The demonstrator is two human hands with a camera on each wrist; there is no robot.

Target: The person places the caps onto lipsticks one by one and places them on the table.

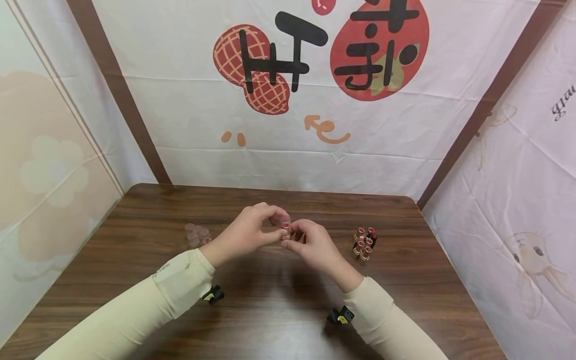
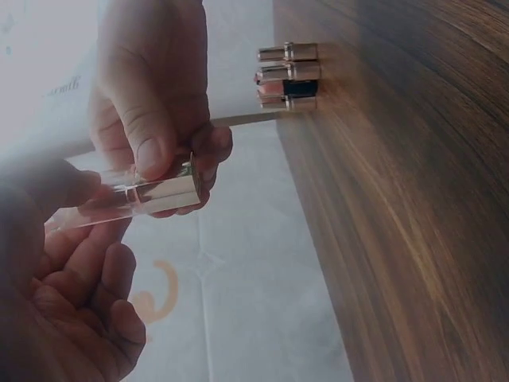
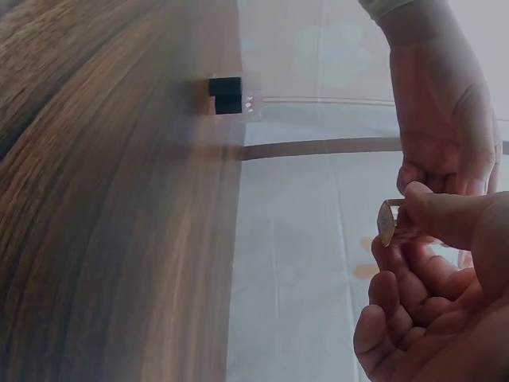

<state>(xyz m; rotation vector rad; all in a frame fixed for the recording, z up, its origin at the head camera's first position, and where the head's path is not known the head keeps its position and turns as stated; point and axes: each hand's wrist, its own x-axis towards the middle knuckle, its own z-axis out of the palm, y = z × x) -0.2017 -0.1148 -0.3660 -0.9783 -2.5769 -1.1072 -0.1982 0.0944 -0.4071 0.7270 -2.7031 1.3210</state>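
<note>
Between both hands, above the table, is a lipstick with a shiny gold base and a clear cap. My left hand pinches the clear cap between thumb and fingers. From the other side, my right hand grips the gold base with thumb and curled fingers. The cap is on the base end to end, in line with it. In the right wrist view the bottom of the base shows past the right fingertips. The lipstick's red tip is visible through the clear plastic in the head view.
Several uncapped lipsticks, mostly gold with one black, stand grouped on the table's right side. Left, beside my left wrist, stands a cluster of clear-topped pieces; dark bases show there. The brown wooden table backs onto a printed white curtain.
</note>
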